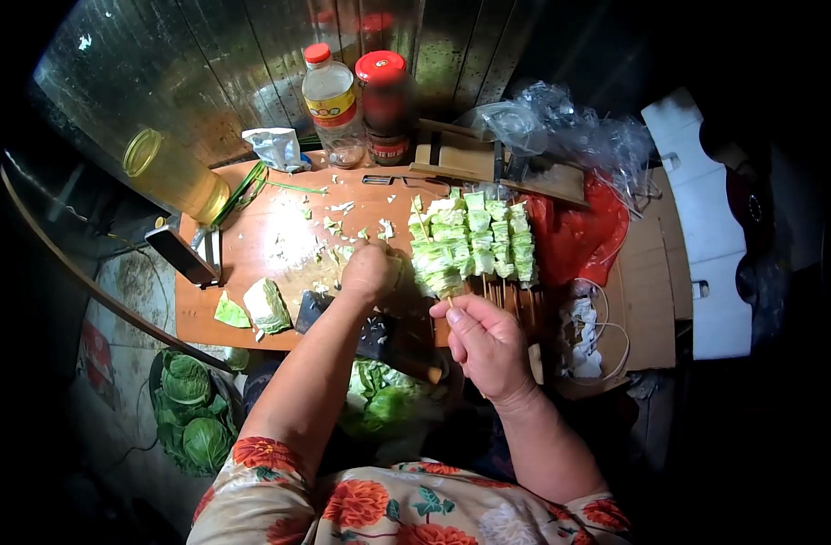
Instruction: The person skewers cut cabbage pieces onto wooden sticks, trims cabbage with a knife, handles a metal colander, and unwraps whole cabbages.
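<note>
My right hand (494,347) pinches the bare lower end of a wooden skewer (451,301) between thumb and fingers. Cabbage pieces are threaded above that grip, and the skewer lies at the left side of a row of cabbage skewers (481,238). My left hand (372,272) is closed, low over the board among loose cabbage scraps (336,225); its fingertips are turned away, so what it holds is hidden. Nearer me, partly behind my left forearm, lies a dark-bladed cleaver (372,336) with a wooden handle. A cut cabbage chunk (267,306) sits left of it.
On the wooden tabletop (243,209), a phone (181,256) stands at left near a jar of yellow liquid (175,177). A bottle (330,109) and red-lidded jar (385,104) stand behind. Red plastic (583,227) lies right; whole cabbages (205,442) sit below left.
</note>
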Available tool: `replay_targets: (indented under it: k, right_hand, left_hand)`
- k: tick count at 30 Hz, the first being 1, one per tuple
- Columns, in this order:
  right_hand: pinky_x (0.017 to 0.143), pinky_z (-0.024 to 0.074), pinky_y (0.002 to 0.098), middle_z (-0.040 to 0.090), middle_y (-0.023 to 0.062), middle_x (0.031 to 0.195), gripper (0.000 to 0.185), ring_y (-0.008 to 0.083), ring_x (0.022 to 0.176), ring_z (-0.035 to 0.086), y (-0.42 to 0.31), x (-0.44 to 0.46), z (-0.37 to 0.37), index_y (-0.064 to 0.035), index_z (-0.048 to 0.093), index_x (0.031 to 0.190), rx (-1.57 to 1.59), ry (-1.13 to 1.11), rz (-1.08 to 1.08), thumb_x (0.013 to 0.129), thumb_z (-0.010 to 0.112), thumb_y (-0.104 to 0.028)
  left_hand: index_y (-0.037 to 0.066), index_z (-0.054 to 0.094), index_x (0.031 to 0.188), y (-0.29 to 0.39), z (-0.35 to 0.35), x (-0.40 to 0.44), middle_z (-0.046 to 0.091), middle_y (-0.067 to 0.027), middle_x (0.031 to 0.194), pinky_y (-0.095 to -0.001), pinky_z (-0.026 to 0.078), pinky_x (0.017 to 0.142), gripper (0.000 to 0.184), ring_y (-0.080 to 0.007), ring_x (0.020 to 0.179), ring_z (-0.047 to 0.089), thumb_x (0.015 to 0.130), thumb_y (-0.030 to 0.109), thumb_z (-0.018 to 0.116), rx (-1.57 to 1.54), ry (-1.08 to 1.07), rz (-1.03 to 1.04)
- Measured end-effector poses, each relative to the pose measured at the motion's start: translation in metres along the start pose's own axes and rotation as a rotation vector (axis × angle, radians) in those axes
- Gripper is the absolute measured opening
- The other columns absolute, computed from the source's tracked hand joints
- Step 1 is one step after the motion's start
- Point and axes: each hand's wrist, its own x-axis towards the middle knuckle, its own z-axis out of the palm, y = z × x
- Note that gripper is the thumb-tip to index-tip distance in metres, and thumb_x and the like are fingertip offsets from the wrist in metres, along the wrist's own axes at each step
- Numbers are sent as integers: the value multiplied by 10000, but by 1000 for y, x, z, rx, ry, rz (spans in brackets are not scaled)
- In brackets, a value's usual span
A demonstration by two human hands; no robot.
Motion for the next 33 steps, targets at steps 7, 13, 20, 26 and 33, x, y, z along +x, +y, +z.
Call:
replay_targets:
  k: [7,13,20,26,33]
  right_hand:
    - [515,387,184,491,-51,635,191,24,553,455,-1,-2,6,-9,641,964,-15,-12,-1,945,507,-144]
    - [514,392,190,500,-44,634,183,28,549,458,2,0,14,-3,634,966,-16,-51,-30,946,508,-135]
    - [497,352,173,480,-49,643,191,20,546,418,13,5,35,3,626,993,-125,-177,-12,951,487,-122]
    - [495,352,172,477,-48,655,196,22,549,413,12,5,57,25,620,1002,-56,-253,-23,948,487,-109]
    - [510,398,189,515,-40,666,170,27,550,456,15,6,69,18,625,965,-76,-268,-48,941,501,-95]
  left_hand:
    - [-12,651,871,1,-5,-4,637,-237,977,-414,503,828,280,-400,895,622,798,256,614,-61,-29,24]
    - [-28,599,967,-5,-26,-6,655,-156,856,-334,524,696,260,-258,729,650,761,104,688,-495,19,-26]
    - [12,537,1098,-5,-107,-29,629,-89,917,-310,537,774,309,-212,813,639,801,-51,596,-1585,-108,-121]
    - [27,540,1088,-26,-128,-43,650,-102,940,-339,556,830,307,-232,909,657,802,-27,640,-1797,-209,-47]
    - [56,517,1114,-36,-139,-52,628,-98,944,-347,554,843,372,-256,913,656,785,-40,661,-1794,-155,-105]
